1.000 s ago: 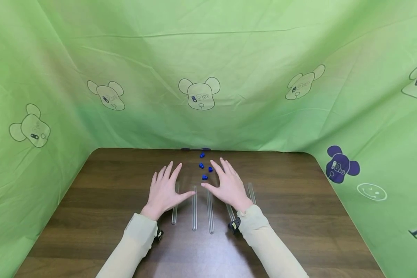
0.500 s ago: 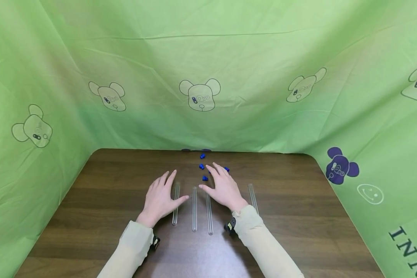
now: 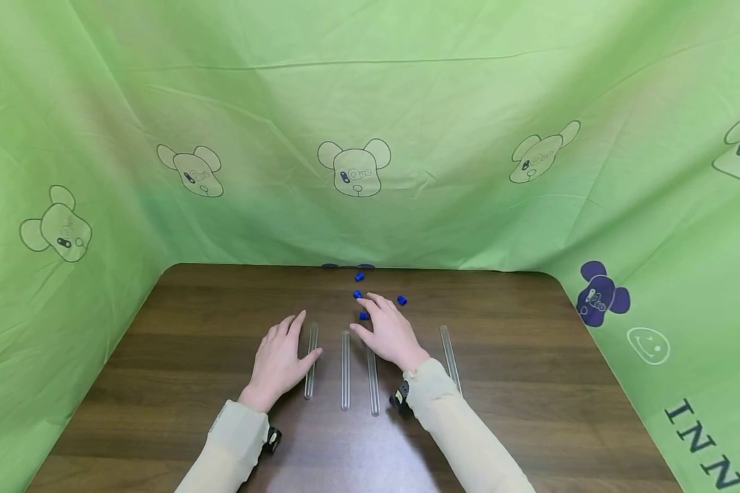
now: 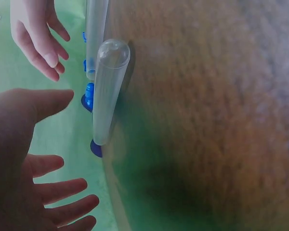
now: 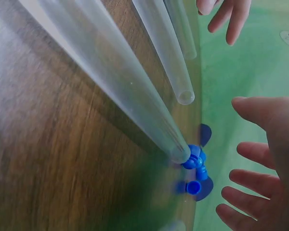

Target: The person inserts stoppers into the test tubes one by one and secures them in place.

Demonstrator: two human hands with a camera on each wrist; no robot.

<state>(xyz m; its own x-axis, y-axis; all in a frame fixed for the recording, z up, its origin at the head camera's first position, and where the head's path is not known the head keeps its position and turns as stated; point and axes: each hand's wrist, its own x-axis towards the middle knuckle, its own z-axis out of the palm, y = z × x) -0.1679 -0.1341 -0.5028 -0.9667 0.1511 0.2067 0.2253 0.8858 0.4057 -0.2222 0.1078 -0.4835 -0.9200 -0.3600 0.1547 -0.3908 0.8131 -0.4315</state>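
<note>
Sleeves, pale, two: left (image 3: 229, 441) and right (image 3: 462, 424), both on my arms at the near side. Black wrist devices, two: one at my left cuff (image 3: 273, 440), one at my right (image 3: 401, 396).

Counter (image 3: 129, 411), brown wood grain, under everything listed below except the cloth.

Left hand (image 3: 280, 363), mine: fingers relaxed, thumb spread well away from them, nothing held. The thumb hangs over the leftmost tube (image 3: 311, 363); my wrist view shows a gap between them.

Right hand (image 3: 391, 337), mine: fingers loosely bent, thumb held apart, nothing held. It hovers over the far end of the third tube (image 3: 373, 387), fingertips near the blue caps.

Clear tubes, four in sight from above, all lying lengthwise away from me: the two already named, the second tube (image 3: 345, 373) between my hands, and the rightmost tube (image 3: 449, 356), whose near end meets the edge of my right sleeve.

Blue caps, small, four in sight from above: front cap (image 3: 364, 315) just beside my right fingers; right cap (image 3: 402, 300); middle cap (image 3: 358, 294) close to my fingertips; rear cap (image 3: 360, 276) near the back edge.

Green cloth (image 3: 259, 103), hung behind and to both sides, printed with bear heads; purple bear (image 3: 601, 298) at right.
</note>
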